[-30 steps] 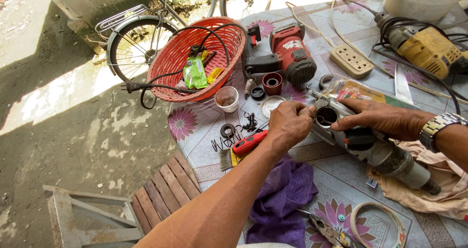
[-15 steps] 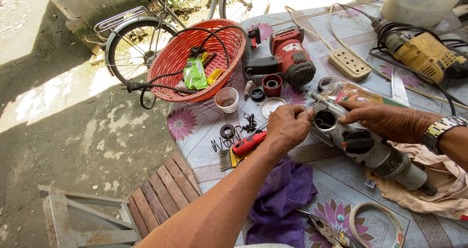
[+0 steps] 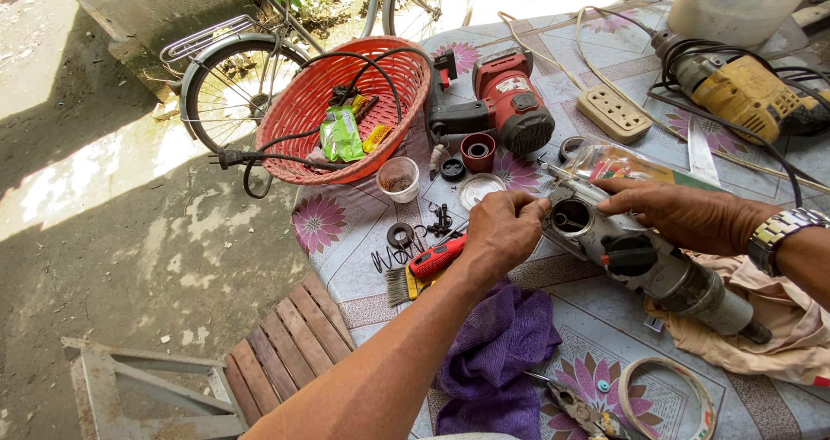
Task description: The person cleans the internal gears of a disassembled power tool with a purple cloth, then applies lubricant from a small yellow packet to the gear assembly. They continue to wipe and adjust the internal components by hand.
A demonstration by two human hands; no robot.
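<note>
**Working at the open end of the drill body**

The grey drill body [image 3: 640, 263] lies on the tabletop [image 3: 605, 319], with its round open housing [image 3: 571, 218] turned up and toward the left hand. The right hand [image 3: 670, 211] lies flat over the top of the body, fingers stretched and only loosely curled, pressing it down more than gripping it. The left hand [image 3: 501, 232] is curled at the rim of the opening, fingertips pinched together; whether a small part is between them I cannot tell, the fingers hide it.

To do this step well, I think the right hand should keep the body from rolling, because it is round and rests partly on a beige cloth [image 3: 778, 328]. The left fingers should move straight along the axis of the opening, not at an angle. Small loose parts lie near: springs [image 3: 385, 257], black screws [image 3: 439, 222], a red-handled screwdriver [image 3: 437, 256]. The left forearm passes close above them and could sweep them off the edge.
</note>
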